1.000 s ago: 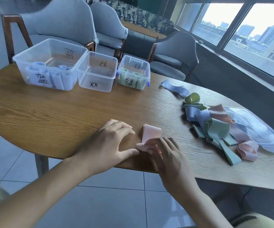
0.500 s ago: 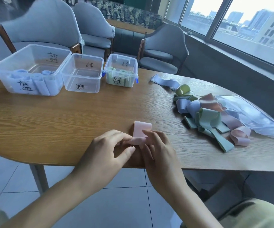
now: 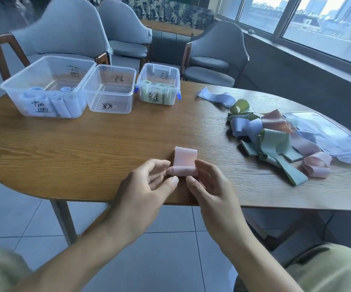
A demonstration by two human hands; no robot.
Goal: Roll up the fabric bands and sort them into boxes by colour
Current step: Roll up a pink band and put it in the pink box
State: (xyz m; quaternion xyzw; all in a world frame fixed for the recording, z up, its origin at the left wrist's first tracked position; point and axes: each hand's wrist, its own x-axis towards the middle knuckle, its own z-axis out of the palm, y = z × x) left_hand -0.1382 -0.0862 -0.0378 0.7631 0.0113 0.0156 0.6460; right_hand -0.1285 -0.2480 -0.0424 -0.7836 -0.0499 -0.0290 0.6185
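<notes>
Both hands roll a pink band at the near edge of the table.

The left hand and right hand pinch the two ends of the pink band, its loose end curling up behind the roll. Three clear boxes stand at the far left of the wooden table: the large box holds blue rolls, the middle box none, the small box green rolls. A pile of loose bands lies to the right beside a clear lid.

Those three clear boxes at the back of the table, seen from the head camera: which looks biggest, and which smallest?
Largest to smallest:
1. Box with blue rolls
2. Middle box, no rolls visible inside
3. Box with green rolls
They stand in one row at a similar distance, so the order looks reliable.
</notes>
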